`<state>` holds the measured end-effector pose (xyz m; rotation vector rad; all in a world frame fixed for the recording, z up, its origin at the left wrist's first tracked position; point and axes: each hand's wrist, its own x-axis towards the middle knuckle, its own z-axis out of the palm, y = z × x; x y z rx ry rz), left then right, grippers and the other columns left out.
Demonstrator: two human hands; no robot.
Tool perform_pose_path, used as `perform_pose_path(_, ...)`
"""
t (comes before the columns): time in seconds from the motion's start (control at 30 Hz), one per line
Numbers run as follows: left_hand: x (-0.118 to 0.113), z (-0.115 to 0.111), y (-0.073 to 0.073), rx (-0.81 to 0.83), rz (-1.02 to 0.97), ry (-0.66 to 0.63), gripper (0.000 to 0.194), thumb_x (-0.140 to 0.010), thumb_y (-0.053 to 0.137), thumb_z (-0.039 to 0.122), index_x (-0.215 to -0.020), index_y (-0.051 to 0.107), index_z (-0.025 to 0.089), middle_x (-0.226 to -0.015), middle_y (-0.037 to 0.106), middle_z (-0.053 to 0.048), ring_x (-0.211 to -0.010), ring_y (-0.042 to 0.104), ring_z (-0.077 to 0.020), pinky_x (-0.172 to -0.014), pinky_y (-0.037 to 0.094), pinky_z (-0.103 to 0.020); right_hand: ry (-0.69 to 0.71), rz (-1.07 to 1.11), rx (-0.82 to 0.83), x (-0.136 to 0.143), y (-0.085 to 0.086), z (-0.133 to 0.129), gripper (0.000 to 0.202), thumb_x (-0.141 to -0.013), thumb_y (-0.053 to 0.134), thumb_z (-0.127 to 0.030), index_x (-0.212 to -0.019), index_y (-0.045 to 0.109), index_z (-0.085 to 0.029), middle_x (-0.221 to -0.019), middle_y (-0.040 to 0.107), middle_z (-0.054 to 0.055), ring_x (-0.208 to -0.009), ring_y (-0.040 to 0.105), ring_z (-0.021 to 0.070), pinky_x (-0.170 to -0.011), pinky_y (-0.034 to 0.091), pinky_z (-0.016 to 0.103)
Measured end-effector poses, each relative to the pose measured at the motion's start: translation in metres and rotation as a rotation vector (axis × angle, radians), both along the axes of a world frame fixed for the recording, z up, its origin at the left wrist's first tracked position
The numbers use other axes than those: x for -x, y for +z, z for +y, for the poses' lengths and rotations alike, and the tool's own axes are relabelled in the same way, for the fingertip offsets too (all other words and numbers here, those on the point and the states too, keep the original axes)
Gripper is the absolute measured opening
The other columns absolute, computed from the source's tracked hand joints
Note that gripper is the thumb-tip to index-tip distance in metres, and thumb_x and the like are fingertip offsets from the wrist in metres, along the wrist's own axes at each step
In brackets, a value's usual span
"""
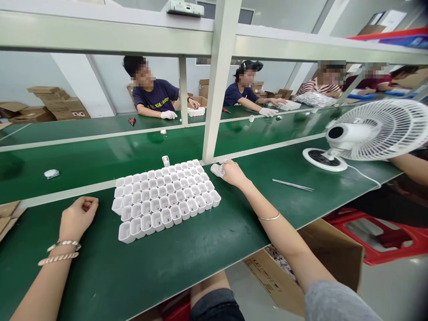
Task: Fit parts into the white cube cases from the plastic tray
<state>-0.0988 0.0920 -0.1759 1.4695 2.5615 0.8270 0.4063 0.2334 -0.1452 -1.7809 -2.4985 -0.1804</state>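
My right hand (pixel 234 173) is closed around a small white item (pixel 217 170), crumpled-looking and partly covered by the fingers; its exact kind is unclear. It is just right of the far corner of a block of white plastic cups (pixel 167 196). The cups are open at the top and packed in several close rows on the green table. Left of the block, my left hand (pixel 79 217) rests on the table with its fingers curled in, and nothing shows in them.
A white fan (pixel 354 133) and tweezers (pixel 292 185) lie to the right. A metal post (pixel 219 89) rises behind the cups. White pieces (pixel 51 174) sit on the green conveyor belt (pixel 100 156). Several co-workers sit opposite. An open carton (pixel 270 276) stands below the table edge.
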Motion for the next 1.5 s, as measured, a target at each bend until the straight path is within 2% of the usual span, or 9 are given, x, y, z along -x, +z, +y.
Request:
perform_pose_path(0.27,0.000,0.000,0.000,0.006,-0.010,-0.013,0.019,-0.081,0.059,0.035,-0.088,0.066,0.018,-0.074,0.066,0.000,-0.071,0.061,-0.0165,-0.067,0.043,-0.024,-0.005,0.029,0.013,-0.001,-0.002,0.002,0.025,-0.081,0.054,-0.002,-0.100,0.070,-0.007,-0.113,0.065,0.018,-0.112,0.059,0.0294,-0.089,0.043,0.032)
perform_pose_path(0.47,-0.001,0.000,0.002,0.023,-0.014,-0.014,0.022,-0.080,0.057,0.036,-0.089,0.066,0.018,-0.075,0.067,-0.001,-0.070,0.061,-0.0171,-0.067,0.042,-0.025,-0.017,0.075,0.043,-0.008,-0.004,0.005,0.021,-0.084,0.066,-0.020,-0.103,0.068,-0.010,-0.110,0.065,0.016,-0.101,0.063,0.0283,-0.082,0.045,0.031)
perform_pose_path(0.6,-0.006,-0.004,0.007,0.031,-0.015,-0.017,0.023,-0.080,0.055,0.039,-0.088,0.064,0.020,-0.074,0.066,0.001,-0.071,0.061,-0.0156,-0.066,0.041,-0.022,-0.013,0.089,0.046,-0.009,-0.005,0.007,0.022,-0.080,0.059,-0.005,-0.100,0.068,-0.010,-0.109,0.065,0.015,-0.102,0.062,0.0271,-0.083,0.044,0.030)
perform_pose_path(0.73,-0.012,-0.011,0.016,0.064,0.004,-0.072,0.028,-0.088,0.044,0.049,-0.089,0.059,0.025,-0.071,0.063,0.009,-0.075,0.059,-0.0116,-0.069,0.039,-0.017,-0.003,0.103,0.050,-0.009,-0.006,0.009,0.022,-0.079,0.059,-0.003,-0.098,0.068,-0.009,-0.107,0.065,0.015,-0.102,0.062,0.0271,-0.082,0.045,0.030)
perform_pose_path(0.83,-0.014,-0.012,0.017,0.079,0.003,-0.058,0.029,-0.087,0.043,0.050,-0.089,0.058,0.025,-0.071,0.062,0.010,-0.076,0.058,-0.0111,-0.070,0.038,-0.017,-0.002,0.117,0.053,-0.007,-0.007,0.008,0.016,-0.084,0.065,-0.015,-0.098,0.069,-0.009,-0.107,0.065,0.016,-0.102,0.062,0.0280,-0.082,0.046,0.031)
perform_pose_path(0.93,-0.013,-0.010,0.015,0.083,-0.004,-0.048,0.030,-0.085,0.043,0.050,-0.089,0.058,0.025,-0.071,0.062,0.010,-0.076,0.058,-0.0116,-0.070,0.038,-0.017,-0.008,0.093,-0.016,-0.001,-0.009,0.005,0.028,-0.088,0.067,-0.033,-0.100,0.070,-0.008,-0.110,0.065,0.019,-0.107,0.060,0.0314,-0.091,0.045,0.036)
perform_pose_path(1.03,-0.012,-0.008,0.013,0.086,-0.012,-0.043,0.030,-0.084,0.042,0.051,-0.088,0.058,0.026,-0.070,0.062,0.011,-0.077,0.058,-0.0118,-0.070,0.038,-0.017,-0.028,0.042,-0.100,0.005,-0.013,0.002,0.021,-0.088,0.057,-0.016,-0.101,0.071,-0.007,-0.110,0.065,0.021,-0.111,0.058,0.0312,-0.099,0.040,0.038)
perform_pose_path(1.13,-0.011,-0.008,0.012,0.090,-0.012,-0.033,0.028,-0.084,0.042,0.051,-0.088,0.057,0.027,-0.069,0.062,0.012,-0.077,0.058,-0.0119,-0.070,0.038,-0.017,-0.034,0.032,-0.114,0.009,-0.016,0.001,0.028,-0.080,0.052,-0.002,-0.100,0.071,-0.006,-0.108,0.066,0.020,-0.110,0.058,0.0296,-0.099,0.040,0.036)
perform_pose_path(1.5,-0.005,-0.004,0.005,0.098,0.010,-0.037,0.027,-0.082,0.044,0.049,-0.089,0.058,0.027,-0.071,0.062,0.012,-0.078,0.059,-0.0124,-0.071,0.038,-0.018,-0.004,0.045,-0.147,0.005,-0.017,0.006,0.020,-0.083,0.057,-0.006,-0.095,0.073,-0.009,-0.108,0.065,0.018,-0.114,0.057,0.0298,-0.104,0.038,0.039)
